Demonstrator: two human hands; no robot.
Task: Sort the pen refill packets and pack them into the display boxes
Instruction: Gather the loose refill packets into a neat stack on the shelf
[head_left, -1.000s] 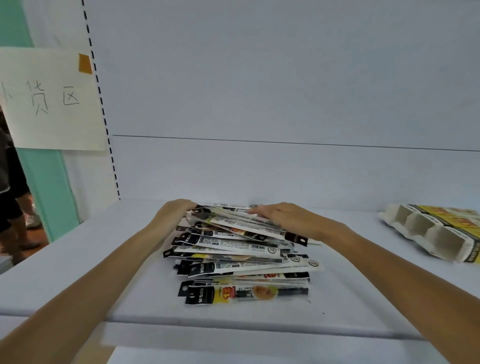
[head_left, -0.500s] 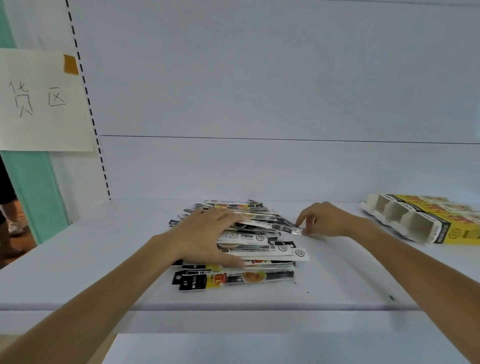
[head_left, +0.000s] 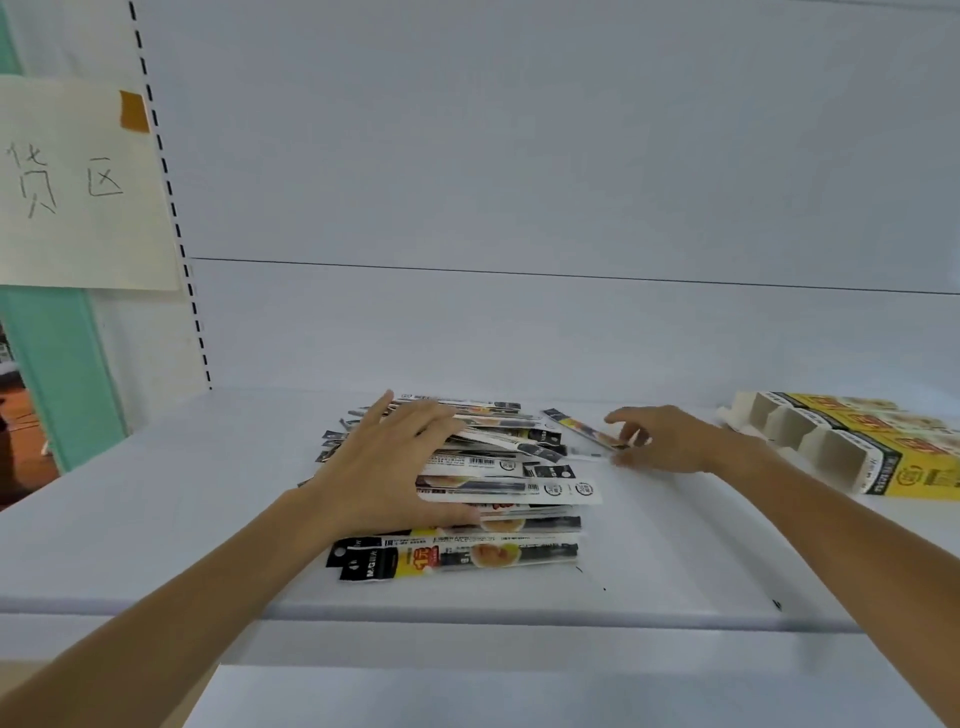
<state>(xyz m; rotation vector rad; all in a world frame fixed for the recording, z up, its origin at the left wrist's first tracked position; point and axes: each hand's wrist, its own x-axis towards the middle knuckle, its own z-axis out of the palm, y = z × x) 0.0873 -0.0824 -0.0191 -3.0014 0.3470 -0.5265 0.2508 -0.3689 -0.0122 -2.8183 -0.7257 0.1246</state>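
Note:
A loose pile of pen refill packets (head_left: 498, 488) lies on the white shelf, black, white and yellow, long sides running left to right. My left hand (head_left: 389, 467) rests flat on top of the pile with its fingers spread. My right hand (head_left: 660, 441) is just right of the pile and pinches one refill packet (head_left: 582, 428), which is pulled clear of the stack and angled up to the left. The yellow and white display boxes (head_left: 841, 447) lie on their side at the far right, with open compartments facing me.
The white shelf (head_left: 208, 519) has a front edge near the bottom and a white back panel behind. A paper sign (head_left: 78, 182) with handwriting is taped at upper left. A green post (head_left: 62, 374) stands left of the shelf.
My left hand moved from the pile's left side onto its top. My right hand left the pile's top, went to its right side and drew one packet out to the right.

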